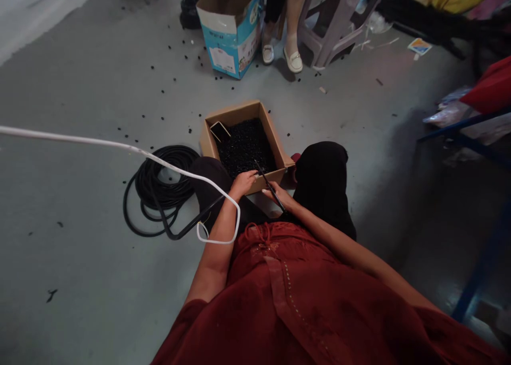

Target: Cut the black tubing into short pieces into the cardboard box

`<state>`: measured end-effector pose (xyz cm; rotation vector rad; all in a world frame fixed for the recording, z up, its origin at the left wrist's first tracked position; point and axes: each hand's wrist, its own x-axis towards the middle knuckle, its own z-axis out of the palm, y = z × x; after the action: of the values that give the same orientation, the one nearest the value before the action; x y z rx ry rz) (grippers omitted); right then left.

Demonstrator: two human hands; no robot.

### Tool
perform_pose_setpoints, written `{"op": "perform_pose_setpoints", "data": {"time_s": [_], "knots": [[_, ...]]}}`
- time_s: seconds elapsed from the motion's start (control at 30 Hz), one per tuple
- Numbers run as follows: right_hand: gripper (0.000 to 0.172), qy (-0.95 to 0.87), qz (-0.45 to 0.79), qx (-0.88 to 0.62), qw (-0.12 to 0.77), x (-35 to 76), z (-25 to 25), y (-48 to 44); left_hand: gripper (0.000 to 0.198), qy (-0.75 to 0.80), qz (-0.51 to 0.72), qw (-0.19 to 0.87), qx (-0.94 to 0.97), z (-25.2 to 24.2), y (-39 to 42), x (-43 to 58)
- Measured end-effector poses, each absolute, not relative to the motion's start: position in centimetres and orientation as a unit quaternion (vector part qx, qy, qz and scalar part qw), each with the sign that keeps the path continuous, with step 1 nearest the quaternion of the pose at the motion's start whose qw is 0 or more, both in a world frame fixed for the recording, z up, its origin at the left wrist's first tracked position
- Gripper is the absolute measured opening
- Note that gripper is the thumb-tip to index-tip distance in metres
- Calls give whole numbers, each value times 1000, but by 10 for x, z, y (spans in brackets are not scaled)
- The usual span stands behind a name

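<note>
An open cardboard box (pixel 271 126) between my knees holds many small black pieces (pixel 247 147), with a dark, light-edged rectangular object (pixel 220 132) at their left. My left hand (pixel 244 183) is closed at the box's near edge; what it grips is too small to make out. Dark slender scissors or a similar tool (pixel 276 197) lie in my right hand (pixel 280 196), its fingers wrapped round them, the tip pointing over the box. A black tube (pixel 199 216) runs from a coil on the floor toward my left forearm.
The black coil (pixel 159 184) lies left of my knee. A white cable (pixel 120 146) crosses above my left forearm. Ahead stand a blue-white carton (pixel 223 40), a person's feet in white shoes (pixel 293 60) and a plastic stool (pixel 331 40). A blue metal frame (pixel 483 232) is at right.
</note>
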<state>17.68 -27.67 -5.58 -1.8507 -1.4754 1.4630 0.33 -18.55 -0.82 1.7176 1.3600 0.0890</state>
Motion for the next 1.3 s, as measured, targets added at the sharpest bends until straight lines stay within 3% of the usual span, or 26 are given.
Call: {"op": "perform_pose_setpoints", "data": {"time_s": [0.23,0.57,0.9,1.07,1.3], "knots": [[59,-527,512,-657,169,176,-52,-278,49,532,15,472,703,-11,-187,1],[34,-565,457,-681,92,178,-51,-273,43,532,-14,430,729,-18,-186,4],[25,-563,435,-700,67,174,-57,-270,36,569,-41,393,721,-19,-191,4],[26,-554,446,-697,84,175,-63,-270,37,607,-44,365,705,-24,-194,4],[42,-524,498,-683,103,177,-65,-277,32,634,6,342,694,-21,-187,2]]}}
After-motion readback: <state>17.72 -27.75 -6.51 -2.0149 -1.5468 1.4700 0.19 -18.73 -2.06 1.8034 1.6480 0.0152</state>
